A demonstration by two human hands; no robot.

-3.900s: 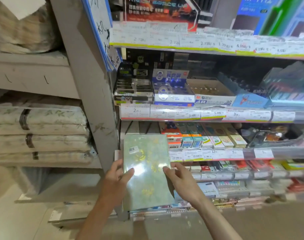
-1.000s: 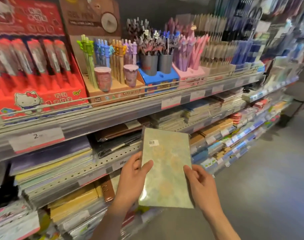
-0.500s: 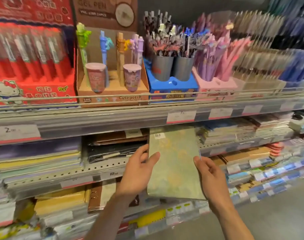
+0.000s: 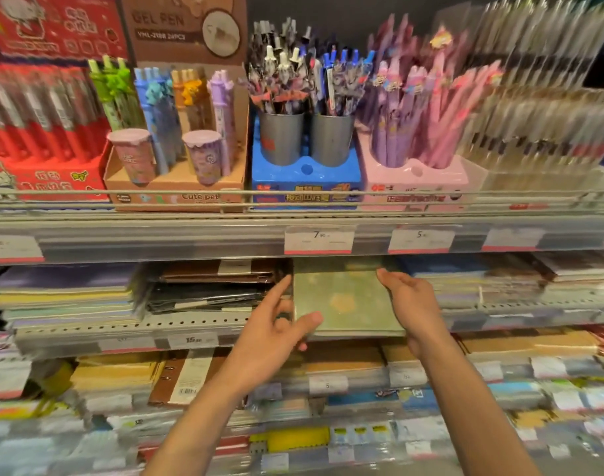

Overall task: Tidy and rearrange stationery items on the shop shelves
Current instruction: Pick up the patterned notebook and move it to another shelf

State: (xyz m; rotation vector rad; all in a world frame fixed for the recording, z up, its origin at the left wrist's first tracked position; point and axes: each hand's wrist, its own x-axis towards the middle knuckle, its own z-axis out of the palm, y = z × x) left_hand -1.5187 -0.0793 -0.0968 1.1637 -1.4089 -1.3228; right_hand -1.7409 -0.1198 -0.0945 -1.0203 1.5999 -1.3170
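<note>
Lower shelves (image 4: 328, 438): nearest, along the bottom of the frame; blurred rows of packaged stationery behind small price tags, a yellow packet near bottom centre.
Left hand (image 4: 276, 333): centre of the frame, forearm rising from the bottom edge; forefinger stretched up along the left edge of the notebook, thumb pressed on its near left corner, the other fingers curled beneath, so the corner is pinched.
Right hand (image 4: 412, 304): just right of centre; fingers straight and close together, laid flat against the notebook's right edge; whether the thumb grips cannot be told.
Green notebook (image 4: 342, 300): centre of the frame, between the two hands, lying flat in the middle shelf, its far end under the shelf above, its near edge at the shelf lip.
Middle shelf (image 4: 139, 329): perforated grey lip; dark wrapped folders (image 4: 208, 290) just left of the notebook, pastel stacks at far left, more blurred stacks at right.
Price strip (image 4: 319, 239): above the notebook, white tags reading 7 and 5.
Upper shelf: farthest, top half of the frame; red pen box (image 4: 43, 139) at left, brown "Cute pet" gel pen display (image 4: 177, 187), blue stand with two grey cups (image 4: 305, 173), pink pen stand (image 4: 414, 176), blurred clear packs at right.
</note>
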